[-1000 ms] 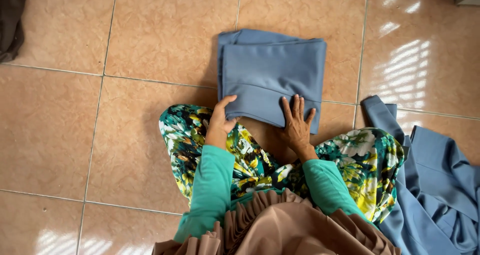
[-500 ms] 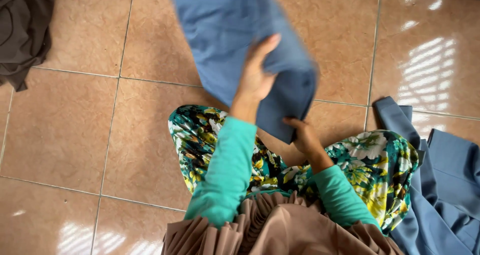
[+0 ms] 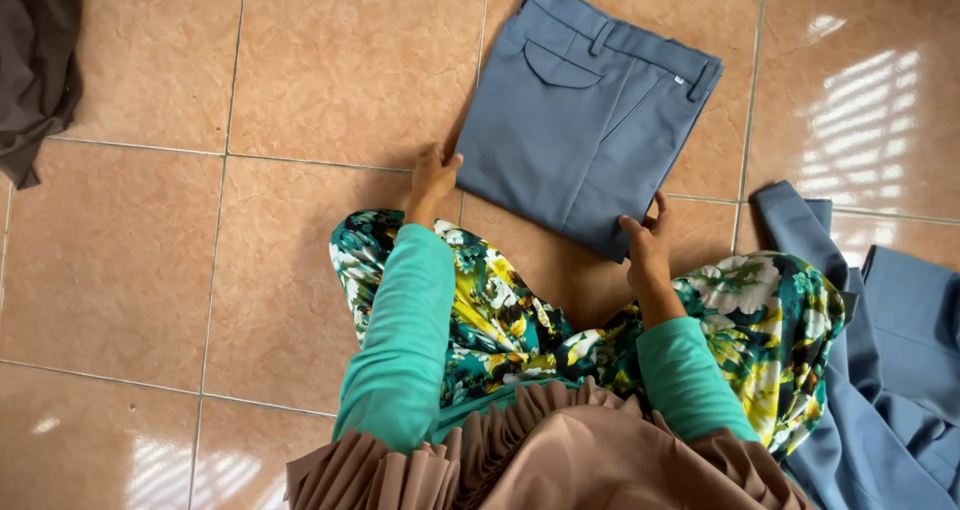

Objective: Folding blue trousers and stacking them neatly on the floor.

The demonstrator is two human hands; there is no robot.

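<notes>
1. Far on my left I see a dark brown cloth [image 3: 38,65]. It lies in a heap on the tan floor tiles [image 3: 150,260], well away from both hands.
2. Next comes my left hand [image 3: 434,175], at the end of a green sleeve. Its fingers touch the near left corner of the folded blue trousers [image 3: 585,120]. The hand is not closed. It rests at the edge of the cloth, and I cannot tell if it pinches the cloth or just touches it.
3. The folded blue trousers lie flat on the floor in front of my knees. They make a neat square, turned a little. The pocket flap and belt loops face up at the far edge.
4. My right hand [image 3: 648,248] is at the near right corner of the trousers. The fingers are spread a bit and touch the cloth edge. The two hands are well apart, one at each near corner.
5. Under my arms is a flowery green skirt [image 3: 500,310] over my knees.
6. On my far right is a pile of blue cloth [image 3: 890,370], loose and not folded, just beside my right knee.
</notes>
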